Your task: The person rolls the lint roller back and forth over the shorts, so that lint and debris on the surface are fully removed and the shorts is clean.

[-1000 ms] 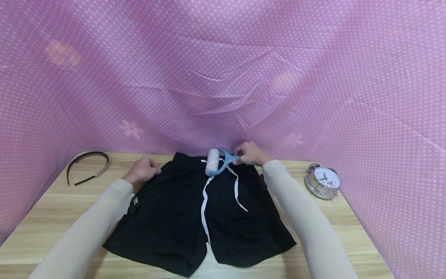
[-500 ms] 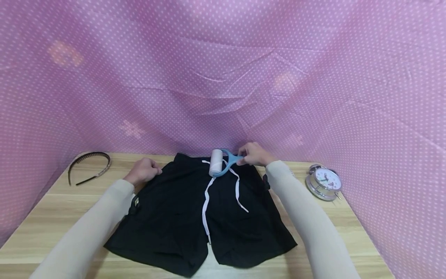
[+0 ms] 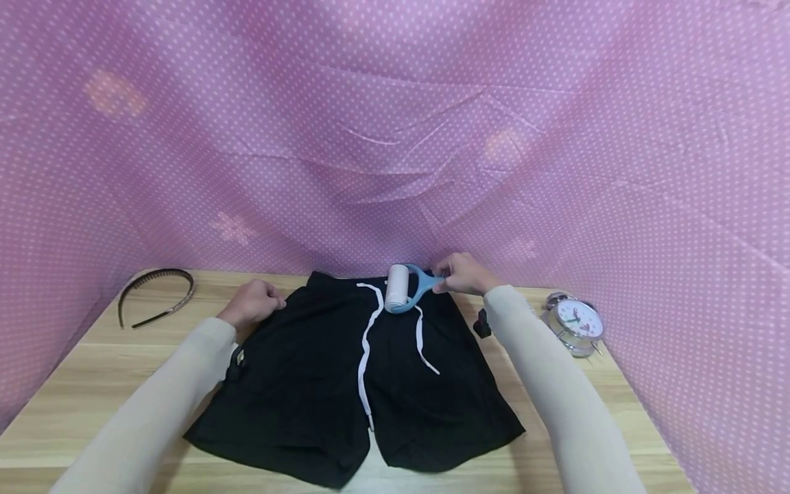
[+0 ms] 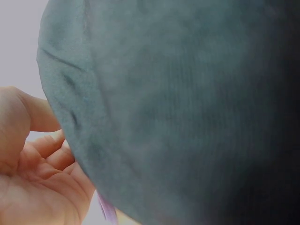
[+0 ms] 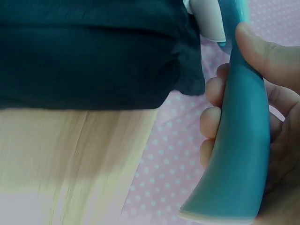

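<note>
Black shorts [image 3: 296, 384] with a white drawstring [image 3: 364, 363] lie spread on the table, waistband toward the curtain. At their left side edge, my left hand [image 3: 252, 302] pinches the cloth between thumb and fingers; in the left wrist view the fabric [image 4: 154, 108] fills most of the picture. My right hand [image 3: 463, 273] grips the blue handle [image 5: 239, 140] of a lint roller, fingers and thumb wrapped round it. Its white roll [image 3: 397, 288] rests on the waistband, right of the middle, over part of the drawstring.
A dark toothed headband [image 3: 162, 272] lies at the table's back left. To the right of the right forearm stands a silver alarm clock [image 3: 578, 319], partly behind the sleeve. A pink dotted curtain [image 3: 395, 137] rises behind and beside the wooden table [image 3: 86, 384].
My right hand and the lint roller have moved right along the waistband, and more of the left drawstring shows. The left hand has kept its place at the shorts' edge.
</note>
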